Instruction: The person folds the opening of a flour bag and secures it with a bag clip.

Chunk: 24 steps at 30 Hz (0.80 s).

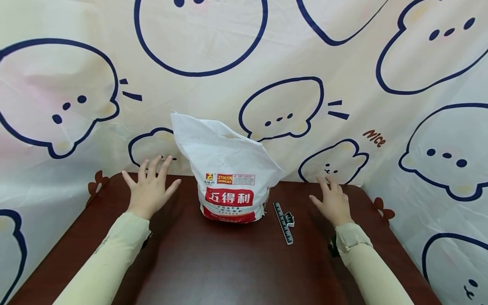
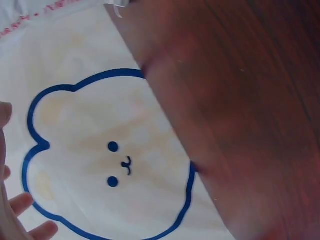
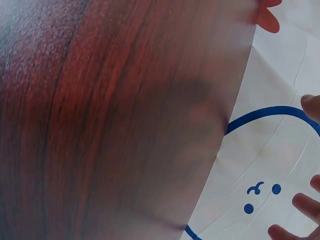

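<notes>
A white plastic bag [image 1: 228, 173] with a red label and Chinese print stands upright at the back middle of a dark red wooden table [image 1: 228, 262]. My left hand [image 1: 149, 188] hovers to the bag's left, fingers spread, holding nothing. To the bag's right my right hand [image 1: 332, 199] is held over the table, fingers straight and empty. A black ruler-like clip [image 1: 284, 222] lies between the bag and the right hand. In the wrist views only fingertips [image 2: 30, 220] and fingertips [image 3: 300, 210] show at the frame edges.
A cream curtain [image 1: 343, 63] printed with blue-outlined cartoon bears hangs behind and around the table. The table's back edge [image 2: 165, 100] meets the cloth. Bare tabletop lies in front of the bag.
</notes>
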Each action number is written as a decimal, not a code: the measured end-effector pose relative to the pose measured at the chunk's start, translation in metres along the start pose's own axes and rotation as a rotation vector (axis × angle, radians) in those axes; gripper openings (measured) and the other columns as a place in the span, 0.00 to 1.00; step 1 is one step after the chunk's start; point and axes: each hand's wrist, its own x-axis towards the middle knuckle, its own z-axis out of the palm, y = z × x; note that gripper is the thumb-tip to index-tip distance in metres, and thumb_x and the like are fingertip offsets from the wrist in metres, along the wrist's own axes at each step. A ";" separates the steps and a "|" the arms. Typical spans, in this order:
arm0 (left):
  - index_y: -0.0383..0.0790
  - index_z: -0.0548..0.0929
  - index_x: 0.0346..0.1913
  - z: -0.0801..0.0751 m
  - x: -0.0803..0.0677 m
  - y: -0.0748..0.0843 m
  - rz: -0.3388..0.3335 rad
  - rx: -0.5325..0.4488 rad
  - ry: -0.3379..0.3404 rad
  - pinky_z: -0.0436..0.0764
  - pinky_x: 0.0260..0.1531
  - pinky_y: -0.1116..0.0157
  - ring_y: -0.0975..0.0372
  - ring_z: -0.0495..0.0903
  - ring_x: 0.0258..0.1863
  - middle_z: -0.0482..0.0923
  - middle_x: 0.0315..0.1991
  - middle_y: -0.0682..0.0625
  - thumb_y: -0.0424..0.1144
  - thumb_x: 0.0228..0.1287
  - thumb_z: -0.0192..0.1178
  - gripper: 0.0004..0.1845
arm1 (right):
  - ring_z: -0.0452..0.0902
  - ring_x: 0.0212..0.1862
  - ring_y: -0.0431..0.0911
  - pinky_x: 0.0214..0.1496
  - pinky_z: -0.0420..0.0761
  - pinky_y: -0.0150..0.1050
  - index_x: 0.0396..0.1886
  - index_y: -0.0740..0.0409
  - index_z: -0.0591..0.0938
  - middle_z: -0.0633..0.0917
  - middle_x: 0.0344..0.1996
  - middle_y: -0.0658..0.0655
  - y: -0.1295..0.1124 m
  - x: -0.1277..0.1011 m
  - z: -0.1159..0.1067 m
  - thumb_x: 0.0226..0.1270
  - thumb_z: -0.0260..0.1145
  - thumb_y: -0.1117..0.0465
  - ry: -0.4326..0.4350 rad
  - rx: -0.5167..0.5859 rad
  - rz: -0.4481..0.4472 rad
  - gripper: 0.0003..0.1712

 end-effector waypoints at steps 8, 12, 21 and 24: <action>0.44 0.61 0.76 -0.009 0.005 0.014 0.019 -0.006 0.063 0.37 0.61 0.21 0.34 0.57 0.69 0.60 0.72 0.32 0.54 0.69 0.61 0.38 | 0.70 0.61 0.70 0.55 0.72 0.72 0.71 0.62 0.70 0.70 0.65 0.71 -0.005 0.000 -0.001 0.70 0.69 0.52 0.076 0.008 -0.038 0.35; 0.41 0.63 0.74 -0.012 0.006 0.020 0.028 -0.027 0.096 0.41 0.62 0.21 0.33 0.59 0.68 0.62 0.70 0.32 0.51 0.69 0.62 0.37 | 0.72 0.59 0.69 0.54 0.72 0.71 0.69 0.63 0.72 0.72 0.63 0.70 -0.009 0.000 0.000 0.70 0.68 0.53 0.101 0.020 -0.056 0.33; 0.38 0.69 0.69 -0.015 0.004 0.029 0.064 -0.066 0.222 0.54 0.61 0.26 0.36 0.67 0.63 0.70 0.64 0.33 0.47 0.69 0.62 0.31 | 0.74 0.58 0.67 0.53 0.73 0.70 0.65 0.64 0.75 0.76 0.58 0.69 -0.015 0.001 0.001 0.72 0.66 0.53 0.148 0.030 -0.069 0.28; 0.37 0.70 0.68 -0.018 0.004 0.032 0.077 -0.076 0.254 0.56 0.61 0.27 0.36 0.68 0.61 0.72 0.62 0.33 0.45 0.68 0.62 0.29 | 0.73 0.58 0.67 0.54 0.73 0.69 0.64 0.65 0.76 0.76 0.58 0.70 -0.017 0.001 0.000 0.72 0.66 0.53 0.155 0.045 -0.069 0.28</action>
